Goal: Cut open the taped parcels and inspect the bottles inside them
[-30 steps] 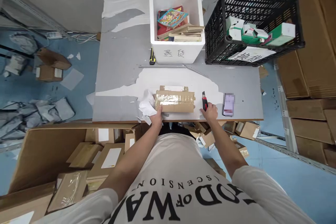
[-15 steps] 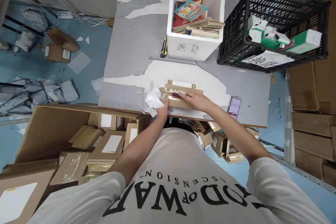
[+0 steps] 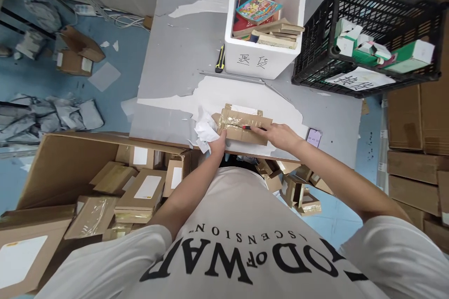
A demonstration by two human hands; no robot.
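Note:
A small brown cardboard box (image 3: 245, 136) with shiny clear tape along its middle lies near the front edge of the table. My left hand (image 3: 219, 142) grips the box's left end, thumb on top. Crumpled white paper (image 3: 205, 126) sits against that end, beside the hand. My right hand (image 3: 282, 135) is closed around a red and black utility knife (image 3: 247, 127), whose tip rests along the taped seam. Most of the knife's handle is hidden by the fingers.
Behind the box stand a white foam bin (image 3: 266, 63) holding books and a black plastic crate (image 3: 368, 51) holding green and white boxes. A yellow-black cutter (image 3: 220, 59) lies by the bin, a phone (image 3: 314, 137) at right. A large carton (image 3: 77, 149) of parcels stands front left.
My right hand has drawn the utility knife to the right along the taped seam. My left hand stays on the box's left end. The view has shifted slightly.

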